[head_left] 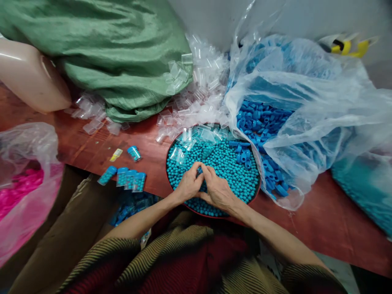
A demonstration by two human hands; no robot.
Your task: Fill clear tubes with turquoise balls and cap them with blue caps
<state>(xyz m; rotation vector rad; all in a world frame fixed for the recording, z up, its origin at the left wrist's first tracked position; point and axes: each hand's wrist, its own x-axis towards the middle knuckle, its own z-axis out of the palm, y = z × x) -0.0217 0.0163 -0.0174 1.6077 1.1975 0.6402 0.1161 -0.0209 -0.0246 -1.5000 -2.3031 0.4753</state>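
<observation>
Both hands meet over a round red-rimmed tray [259, 192] full of turquoise beads [214, 153]. My left hand [190, 183] is closed, thumb and fingers pinched together at the tray's near side. Against it, my right hand [219, 190] is closed too, its fingertips touching the left ones. Whatever sits between the fingers is hidden. Clear plastic containers [178, 156] lie on the beads at the tray's back left. A few blue caps [244, 155] rest on the beads at the right.
Filled blue-capped containers [130, 179] stand left of the tray. Loose clear containers [205, 81] pile up behind it, beside a green sack [122, 57]. A clear bag [306, 94] of blue caps is at right. Pink pieces [21, 190] fill a bag at far left.
</observation>
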